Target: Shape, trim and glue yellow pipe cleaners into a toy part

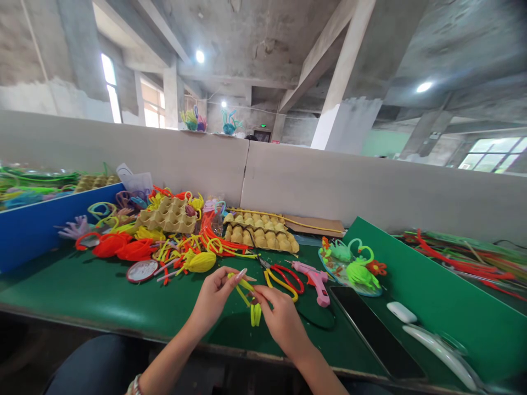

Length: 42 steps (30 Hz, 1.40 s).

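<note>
Both hands meet over the green table near its front edge, working on yellow pipe cleaners (256, 315). With thumb and fingers pinched, my left hand (214, 299) grips a bent yellow strand at its upper end. My right hand (280, 317) pinches the same piece from the other side, its fingertips hiding the joint. Yellow loops hang below the fingers. Just beyond my right hand lie pliers (284, 281) with red and yellow handles, and a pink glue gun (315, 281). A yellow bundled pipe-cleaner shape (200, 262) rests beyond my left hand.
Egg-carton trays (261, 233) stand at the back beside heaped red and yellow pipe cleaners (164, 247). Right of the glue gun are a plate of green swan figures (360, 274), a black phone (376, 332) and a white case (401, 312). Blue (61, 225) and green dividers (436, 296) flank the table.
</note>
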### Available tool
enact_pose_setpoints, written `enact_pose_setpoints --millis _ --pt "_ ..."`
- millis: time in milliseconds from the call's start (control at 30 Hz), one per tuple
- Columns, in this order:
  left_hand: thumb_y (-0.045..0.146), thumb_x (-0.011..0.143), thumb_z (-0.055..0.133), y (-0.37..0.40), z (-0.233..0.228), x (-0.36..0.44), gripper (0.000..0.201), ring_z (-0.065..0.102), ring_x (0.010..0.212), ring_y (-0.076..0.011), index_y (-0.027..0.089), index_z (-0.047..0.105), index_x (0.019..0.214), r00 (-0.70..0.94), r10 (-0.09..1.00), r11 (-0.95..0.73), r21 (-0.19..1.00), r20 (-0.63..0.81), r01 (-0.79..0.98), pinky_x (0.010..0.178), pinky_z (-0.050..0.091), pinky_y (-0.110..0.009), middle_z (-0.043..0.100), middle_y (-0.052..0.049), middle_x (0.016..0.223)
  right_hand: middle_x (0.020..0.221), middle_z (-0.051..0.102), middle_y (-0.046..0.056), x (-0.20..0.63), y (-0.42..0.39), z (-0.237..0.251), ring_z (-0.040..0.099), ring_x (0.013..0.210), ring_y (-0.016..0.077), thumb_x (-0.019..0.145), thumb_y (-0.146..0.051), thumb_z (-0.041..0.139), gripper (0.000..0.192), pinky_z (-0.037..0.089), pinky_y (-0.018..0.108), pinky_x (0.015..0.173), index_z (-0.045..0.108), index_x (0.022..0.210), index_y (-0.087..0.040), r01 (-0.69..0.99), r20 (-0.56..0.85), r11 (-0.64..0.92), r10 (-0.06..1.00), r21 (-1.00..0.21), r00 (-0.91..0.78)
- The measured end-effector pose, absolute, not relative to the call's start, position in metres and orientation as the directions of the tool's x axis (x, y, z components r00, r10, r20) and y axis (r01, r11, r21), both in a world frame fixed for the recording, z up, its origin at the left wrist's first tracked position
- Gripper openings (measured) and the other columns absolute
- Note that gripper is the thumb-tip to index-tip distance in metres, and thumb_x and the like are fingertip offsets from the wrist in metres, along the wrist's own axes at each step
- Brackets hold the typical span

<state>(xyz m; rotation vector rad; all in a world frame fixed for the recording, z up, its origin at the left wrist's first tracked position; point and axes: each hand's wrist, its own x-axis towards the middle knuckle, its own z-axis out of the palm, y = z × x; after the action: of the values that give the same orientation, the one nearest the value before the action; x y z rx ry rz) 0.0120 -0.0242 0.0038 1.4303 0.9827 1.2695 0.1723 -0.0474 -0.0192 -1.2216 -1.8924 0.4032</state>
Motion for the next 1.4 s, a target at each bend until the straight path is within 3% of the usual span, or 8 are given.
enact_pose_setpoints --millis 133,300,467,700,933,1100,1233,1400 --pt "0.045 0.076 0.06 -0.024 0.003 0.011 0.032 0.049 0.049 -0.0105 0.014 0.062 0.083 0.18 0.959 -0.215 0.975 0.22 -0.049 0.046 0.031 -0.021 0.07 -0.003 0.068 0.075 0.07 0.003 0.171 -0.048 -0.018 0.064 0.071 0.0174 0.087 -0.02 0.044 0.022 0.048 0.027 0.067 0.067 0.09 -0.02 0.613 0.47 0.472 0.864 -0.633 -0.18" --pt "0.041 0.078 0.059 -0.023 0.004 0.01 0.038 0.064 0.073 -0.0193 0.013 0.06 0.103 0.249 0.949 -0.183 0.981 0.192 -0.059 0.054 0.04 -0.022 0.074 -0.007 0.076 0.073 0.07 0.003 0.171 -0.049 -0.016 0.064 0.069 0.0169 0.086 -0.018 0.045 0.023 0.048 0.026 0.065 0.067 0.088 -0.021 0.647 0.523 0.501 0.833 -0.575 -0.179" --pt "0.044 0.074 0.062 -0.022 0.004 0.01 0.043 0.066 0.086 -0.0231 0.013 0.06 0.105 0.284 0.944 -0.138 0.982 0.169 -0.126 0.07 0.048 -0.028 0.075 -0.008 0.085 0.075 0.07 0.005 0.172 -0.049 -0.019 0.063 0.067 0.018 0.085 -0.016 0.044 0.023 0.049 0.027 0.063 0.067 0.086 -0.02 0.677 0.595 0.55 0.778 -0.488 -0.203" --pt "0.045 0.076 0.059 -0.018 0.003 0.006 0.034 0.065 0.079 -0.0214 0.015 0.073 0.082 0.291 0.935 -0.206 0.978 0.204 -0.024 0.076 0.048 -0.028 0.074 -0.006 0.082 0.079 0.07 0.004 0.174 -0.048 -0.019 0.064 0.071 0.0189 0.086 -0.018 0.046 0.021 0.05 0.029 0.066 0.067 0.09 -0.021 0.697 0.544 0.519 0.811 -0.495 -0.217" --pt "0.049 0.074 0.058 -0.009 -0.001 -0.004 0.039 0.059 0.071 -0.0194 0.018 0.074 0.09 0.165 0.962 -0.24 0.963 0.219 0.12 0.059 0.044 -0.025 0.072 -0.002 0.073 0.096 0.069 0.003 0.201 -0.037 -0.006 0.062 0.093 0.021 0.083 -0.027 0.054 0.034 0.046 0.038 0.086 0.055 0.117 -0.023 0.745 0.564 0.497 0.802 -0.445 -0.198" --pt "0.048 0.076 0.057 -0.01 0.001 -0.003 0.038 0.06 0.07 -0.0206 0.018 0.074 0.092 0.172 0.961 -0.236 0.967 0.216 0.102 0.058 0.045 -0.026 0.073 -0.004 0.071 0.1 0.066 0.009 0.263 -0.016 -0.007 0.061 0.094 0.0242 0.08 -0.031 0.053 0.037 0.045 0.04 0.085 0.053 0.115 -0.017 0.907 0.522 0.207 0.853 -0.366 0.016" --pt "0.049 0.075 0.057 -0.011 0.004 -0.003 0.04 0.059 0.068 -0.0199 0.017 0.074 0.092 0.172 0.967 -0.207 0.974 0.189 0.088 0.056 0.044 -0.025 0.073 -0.004 0.071 0.109 0.06 0.02 0.308 -0.004 -0.013 0.057 0.104 0.0304 0.076 -0.036 0.056 0.044 0.043 0.038 0.087 0.055 0.11 -0.008 0.955 0.216 -0.242 0.936 -0.171 0.276" --pt "0.049 0.074 0.059 -0.01 0.003 -0.004 0.041 0.057 0.066 -0.0185 0.016 0.074 0.092 0.17 0.968 -0.199 0.977 0.185 0.071 0.052 0.04 -0.023 0.072 -0.004 0.068 0.097 0.066 0.022 0.319 0.008 -0.019 0.064 0.091 0.0304 0.078 -0.048 0.049 0.048 0.047 0.034 0.072 0.061 0.096 -0.006 0.921 0.072 -0.358 0.926 -0.157 0.372"
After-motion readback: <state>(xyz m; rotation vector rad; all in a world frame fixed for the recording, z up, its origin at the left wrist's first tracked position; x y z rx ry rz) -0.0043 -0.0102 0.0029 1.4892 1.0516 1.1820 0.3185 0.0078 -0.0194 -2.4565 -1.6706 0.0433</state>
